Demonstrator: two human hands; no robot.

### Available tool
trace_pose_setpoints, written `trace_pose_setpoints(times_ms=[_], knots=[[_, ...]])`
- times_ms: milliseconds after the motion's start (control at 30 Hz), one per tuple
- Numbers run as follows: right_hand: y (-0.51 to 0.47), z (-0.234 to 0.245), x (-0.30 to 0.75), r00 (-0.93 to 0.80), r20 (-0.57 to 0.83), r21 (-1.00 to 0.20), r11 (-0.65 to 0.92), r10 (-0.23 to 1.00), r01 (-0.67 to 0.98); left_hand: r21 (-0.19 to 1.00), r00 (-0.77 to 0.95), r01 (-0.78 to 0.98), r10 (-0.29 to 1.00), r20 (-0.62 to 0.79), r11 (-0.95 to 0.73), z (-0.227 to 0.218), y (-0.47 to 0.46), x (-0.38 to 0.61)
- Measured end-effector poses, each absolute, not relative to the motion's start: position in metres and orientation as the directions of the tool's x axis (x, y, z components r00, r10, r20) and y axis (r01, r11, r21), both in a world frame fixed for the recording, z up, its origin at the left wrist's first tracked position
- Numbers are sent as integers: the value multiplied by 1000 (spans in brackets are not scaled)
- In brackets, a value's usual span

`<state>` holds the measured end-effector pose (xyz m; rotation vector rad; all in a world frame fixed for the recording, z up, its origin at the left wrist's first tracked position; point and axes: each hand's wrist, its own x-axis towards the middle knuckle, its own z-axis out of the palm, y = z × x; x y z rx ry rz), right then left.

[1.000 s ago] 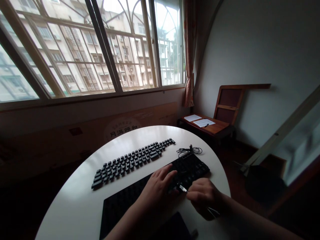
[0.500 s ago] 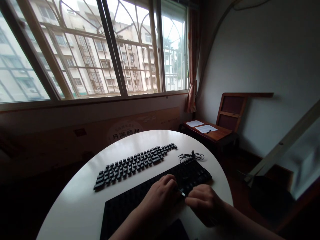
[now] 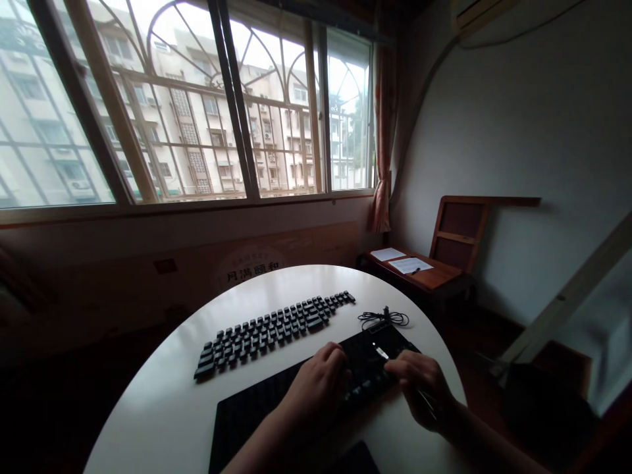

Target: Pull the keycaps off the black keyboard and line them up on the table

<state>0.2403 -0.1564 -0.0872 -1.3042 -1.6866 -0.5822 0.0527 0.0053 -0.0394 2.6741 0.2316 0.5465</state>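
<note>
A black keyboard point(image 3: 261, 415) lies slanted on the white round table, and part of it is under my hands. My left hand point(image 3: 323, 375) rests over its middle with the fingers curled in; whatever they hold, if anything, is hidden. Over the keyboard's right part, my right hand point(image 3: 419, 382) is closed round a slim metal tool point(image 3: 381, 352). Its bright tip points up and left, and a thin shiny length shows below the fingers. Behind the keyboard, loose black keycaps point(image 3: 266, 332) stand in rows in a keyboard layout.
A coiled black cable point(image 3: 384, 318) lies behind the keyboard's right end. Another dark flat object point(image 3: 358, 459) is at the near edge of view. The white table point(image 3: 148, 401) has a curved rim. Beyond it stands a wooden chair point(image 3: 444, 273) with papers point(image 3: 411, 265) and a pen.
My right hand has moved right and slightly up, away from my left hand, with the metal tool now tip-up. My left hand stays over the keyboard. The view has tilted slightly upward.
</note>
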Motion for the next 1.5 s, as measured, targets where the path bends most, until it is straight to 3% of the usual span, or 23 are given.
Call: trace_pose_setpoints(times_ms=[167, 400, 700, 1033, 1167, 1333, 1500], knots=[[-147, -62, 233, -40, 842, -109, 242, 537, 964, 381, 919, 109, 239, 313, -918, -39, 4, 51], [-124, -36, 228, -234, 748, -33, 388, 621, 921, 389, 920, 124, 253, 299, -913, -38, 8, 49], [-104, -34, 229, -205, 610, -281, 450, 766, 848, 516, 894, 89, 297, 337, -852, -36, 18, 47], [-78, -18, 234, -311, 640, -222, 557, 702, 800, 703, 820, -59, 367, 439, -709, -43, 24, 50], [-52, 16, 260, -202, 698, -283, 524, 687, 803, 772, 778, -5, 483, 402, -636, -51, 28, 54], [1, 38, 309, 49, 789, -296, 310, 613, 903, 629, 795, 129, 459, 397, -767, -55, 21, 55], [32, -11, 325, 94, 631, -284, 116, 770, 952, 471, 844, 136, 351, 406, -871, -57, 14, 55]])
